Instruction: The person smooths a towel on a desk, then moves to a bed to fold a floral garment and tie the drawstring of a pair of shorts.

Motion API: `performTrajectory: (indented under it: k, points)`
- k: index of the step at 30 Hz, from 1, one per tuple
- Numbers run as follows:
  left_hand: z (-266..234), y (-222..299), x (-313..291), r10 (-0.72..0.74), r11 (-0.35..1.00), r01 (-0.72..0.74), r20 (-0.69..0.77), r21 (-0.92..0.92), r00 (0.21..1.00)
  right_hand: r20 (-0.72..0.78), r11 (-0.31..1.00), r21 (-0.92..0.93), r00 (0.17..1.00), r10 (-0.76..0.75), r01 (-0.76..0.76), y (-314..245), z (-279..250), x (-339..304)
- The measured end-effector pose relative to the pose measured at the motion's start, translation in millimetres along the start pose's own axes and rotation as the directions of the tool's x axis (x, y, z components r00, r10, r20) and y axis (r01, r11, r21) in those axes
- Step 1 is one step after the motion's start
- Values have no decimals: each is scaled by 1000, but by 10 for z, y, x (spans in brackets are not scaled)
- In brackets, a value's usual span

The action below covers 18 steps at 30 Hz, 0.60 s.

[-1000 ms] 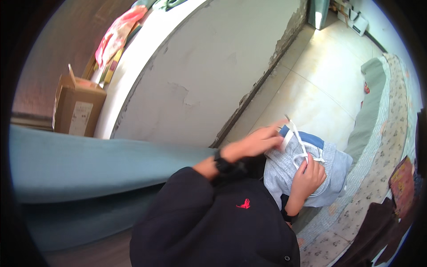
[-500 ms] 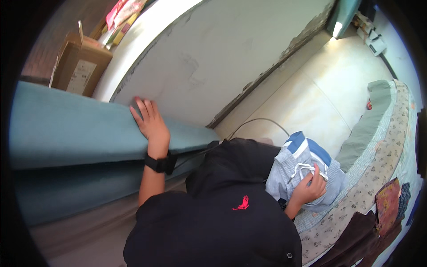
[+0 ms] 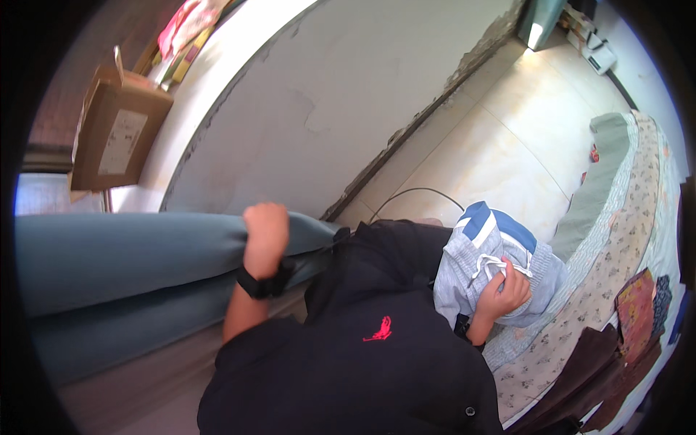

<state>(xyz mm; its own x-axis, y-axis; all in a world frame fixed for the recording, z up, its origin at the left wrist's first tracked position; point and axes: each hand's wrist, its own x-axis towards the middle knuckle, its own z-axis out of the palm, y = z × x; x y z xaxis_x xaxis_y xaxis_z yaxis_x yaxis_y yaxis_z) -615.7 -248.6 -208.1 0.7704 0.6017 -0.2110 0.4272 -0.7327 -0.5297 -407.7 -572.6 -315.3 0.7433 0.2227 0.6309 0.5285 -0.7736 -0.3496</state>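
My left hand (image 3: 266, 225), with a black band at its wrist, is closed round the edge of a blue-green curtain (image 3: 130, 246). The cloth bunches into folds beside my fist. At the right, my right hand (image 3: 505, 291) is closed on a light grey knit garment (image 3: 464, 272) with blue and white panels. A white drawstring (image 3: 487, 267) loops out beside its fingers. The garment hangs in a bundle next to my black shirt (image 3: 348, 370); its lower part is partly hidden by my hand and arm.
A cardboard box (image 3: 119, 134) stands on a white window ledge (image 3: 206, 80) at far left. Below the ledge is a grey wall (image 3: 319, 109) with chipped edges. A bed with a patterned sheet (image 3: 580, 319) curves along the right, clothes (image 3: 638, 312) on it. A dark cable (image 3: 420, 190) arcs over the tiled floor (image 3: 500, 145).
My left hand has gone from spread fingers on the curtain to a closed grip on it. The curtain's upper edge has come down, uncovering more of the box. My right hand keeps the garment.
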Motion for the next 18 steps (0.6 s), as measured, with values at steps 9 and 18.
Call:
performTrajectory:
  k: [9,18]
  points:
    - [-528,896,1070,473,865,-409,-743,289,474,64,996,78,997,43,-48,6,-91,70]
    - [-2538,3048,2789,414,451,-743,-853,495,-317,50,988,118,994,95,-100,6,-142,-39]
